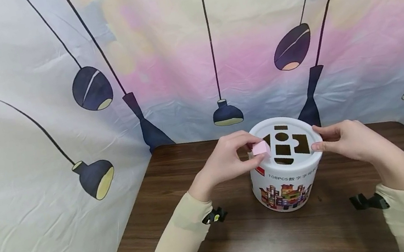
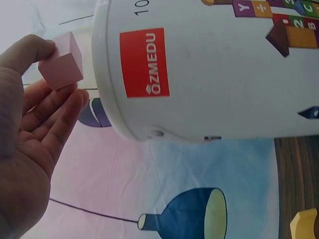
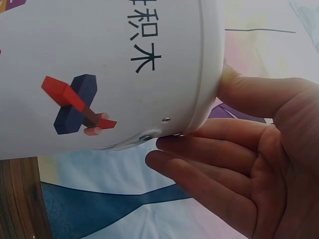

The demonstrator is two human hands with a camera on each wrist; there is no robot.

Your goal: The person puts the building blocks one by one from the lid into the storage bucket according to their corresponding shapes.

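Observation:
A white bucket (image 1: pixel 284 188) stands upright on the table, its white lid (image 1: pixel 306 161) cut with several shaped holes. Between thumb and fingers my left hand (image 1: pixel 231 156) pinches a pink block (image 1: pixel 260 149) over the lid's left edge. The left wrist view shows the pink block (image 2: pixel 62 62) just outside the rim, beside a red label (image 2: pixel 144 62). On the other side my right hand (image 1: pixel 345 142) grips the lid's rim, thumb on the edge. In the right wrist view, the right hand's (image 3: pixel 239 159) other fingers lie along the bucket's side, some apart from it.
The dark wooden table (image 1: pixel 245 243) ends at a patterned cloth (image 1: pixel 175 59) hung behind it. A yellow piece (image 2: pixel 304 226) shows at the lower right corner of the left wrist view. Black straps (image 1: pixel 215 216) sit at both wrists.

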